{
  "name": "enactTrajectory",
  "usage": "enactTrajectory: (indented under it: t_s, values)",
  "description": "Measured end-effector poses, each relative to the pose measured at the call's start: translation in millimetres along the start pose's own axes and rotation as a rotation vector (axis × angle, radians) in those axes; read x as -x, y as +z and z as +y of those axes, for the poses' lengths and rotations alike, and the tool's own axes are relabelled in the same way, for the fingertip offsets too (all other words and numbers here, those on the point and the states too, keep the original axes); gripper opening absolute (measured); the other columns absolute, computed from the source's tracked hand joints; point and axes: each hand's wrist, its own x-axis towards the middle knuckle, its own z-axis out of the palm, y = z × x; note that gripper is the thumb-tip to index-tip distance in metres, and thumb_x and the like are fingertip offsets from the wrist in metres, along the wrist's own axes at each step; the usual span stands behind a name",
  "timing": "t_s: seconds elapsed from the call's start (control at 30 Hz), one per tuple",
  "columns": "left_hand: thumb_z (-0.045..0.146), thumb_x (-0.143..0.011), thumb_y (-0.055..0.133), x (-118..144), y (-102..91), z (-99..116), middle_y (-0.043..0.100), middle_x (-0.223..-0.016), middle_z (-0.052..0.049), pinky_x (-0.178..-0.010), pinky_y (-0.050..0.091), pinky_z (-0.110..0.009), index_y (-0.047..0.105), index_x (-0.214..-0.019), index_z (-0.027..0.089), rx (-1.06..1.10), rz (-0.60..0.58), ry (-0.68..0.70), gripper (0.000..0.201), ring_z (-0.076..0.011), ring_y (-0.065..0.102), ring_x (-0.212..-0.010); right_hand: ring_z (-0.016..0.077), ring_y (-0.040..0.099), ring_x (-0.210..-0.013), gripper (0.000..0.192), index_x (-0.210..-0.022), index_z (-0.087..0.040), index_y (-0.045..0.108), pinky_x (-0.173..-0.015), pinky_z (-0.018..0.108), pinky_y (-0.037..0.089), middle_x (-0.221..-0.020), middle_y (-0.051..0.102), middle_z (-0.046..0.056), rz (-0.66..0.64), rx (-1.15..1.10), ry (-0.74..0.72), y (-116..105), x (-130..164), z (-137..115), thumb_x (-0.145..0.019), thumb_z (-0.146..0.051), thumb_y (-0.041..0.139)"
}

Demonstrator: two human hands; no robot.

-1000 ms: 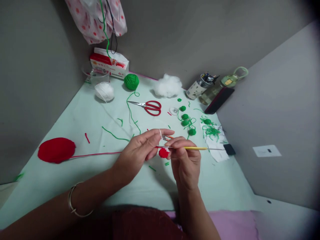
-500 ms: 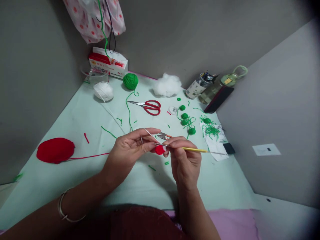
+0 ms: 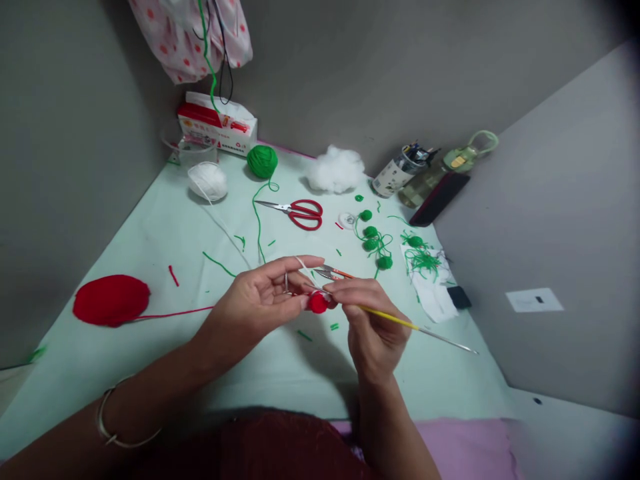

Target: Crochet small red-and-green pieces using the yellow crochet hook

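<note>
Between my fingertips is a small red crochet piece [image 3: 318, 302] with white stitches along its upper edge. My left hand [image 3: 265, 293] pinches it, and white yarn [image 3: 303, 265] runs over the raised index finger. In my right hand [image 3: 375, 320] is a crochet hook [image 3: 393, 319] with a yellow grip, its working tip at the piece and its other metal end pointing down to the right. Thread snips [image 3: 330, 272] with orange handles lie just beyond my hands. A white yarn ball [image 3: 208, 181] and flat red yarn ball [image 3: 111, 300] sit to the left, trailing strands toward my hands.
Red-handled scissors [image 3: 295, 213] lie mid-table, near a green yarn ball [image 3: 262, 161] and white stuffing [image 3: 336, 170]. Small green crocheted balls [image 3: 371, 244] and yarn scraps are at right. A pen holder [image 3: 397, 172], bottle [image 3: 457, 160] and tissue box [image 3: 220, 127] stand along the back.
The crochet hook's free end has swung downward, toward me, as my right wrist turned. The red piece has tilted and shifted slightly left in my fingers.
</note>
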Motion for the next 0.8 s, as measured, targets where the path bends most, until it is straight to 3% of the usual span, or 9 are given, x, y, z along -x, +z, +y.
enactTrajectory:
  t_s: [0.13,0.27,0.57,0.8]
  values:
    - [0.031,-0.087,0.080,0.4,-1.5,2.4,0.071,-0.088,0.000,-0.083,0.053,-0.023,0.081,-0.117,0.030,-0.044,-0.001,-0.022,0.029,-0.0138,0.066,-0.085,0.0211,0.076,-0.088,0.024,-0.107,-0.035,0.081,-0.079,0.041,0.064,-0.095,0.082,0.002,-0.038,0.058,-0.052,-1.4,1.7,-2.4,-0.097,-0.018,0.066]
    - [0.025,-0.079,0.089,0.0,-0.6,-2.2,0.068,-0.086,0.002,-0.084,0.055,-0.024,0.080,-0.117,0.030,0.016,0.007,-0.031,0.039,-0.0132,0.068,-0.084,0.0195,0.076,-0.092,0.029,-0.110,-0.034,0.080,-0.081,0.038,0.063,-0.100,0.082,0.002,-0.063,0.026,-0.057,-0.7,3.2,-2.7,-0.096,-0.012,0.065]
    - [0.021,-0.086,0.081,-0.1,-1.0,-5.6,0.069,-0.089,0.002,-0.089,0.055,-0.024,0.077,-0.120,0.029,0.014,-0.008,-0.017,0.035,-0.0133,0.070,-0.090,0.0135,0.068,-0.069,0.010,-0.096,-0.028,0.078,-0.064,0.029,0.059,-0.092,0.079,0.002,0.012,-0.417,0.254,9.8,-1.2,3.8,-0.097,-0.030,0.068]
    - [0.020,-0.087,0.080,-1.2,-1.5,-7.2,0.066,-0.090,0.003,-0.087,0.054,-0.022,0.077,-0.119,0.029,0.000,0.016,-0.028,0.034,-0.0107,0.065,-0.088,0.0088,0.065,-0.059,0.016,-0.092,-0.027,0.074,-0.060,0.022,0.056,-0.085,0.080,-0.001,-0.022,-0.643,0.457,10.0,-5.8,3.4,-0.100,-0.037,0.065]
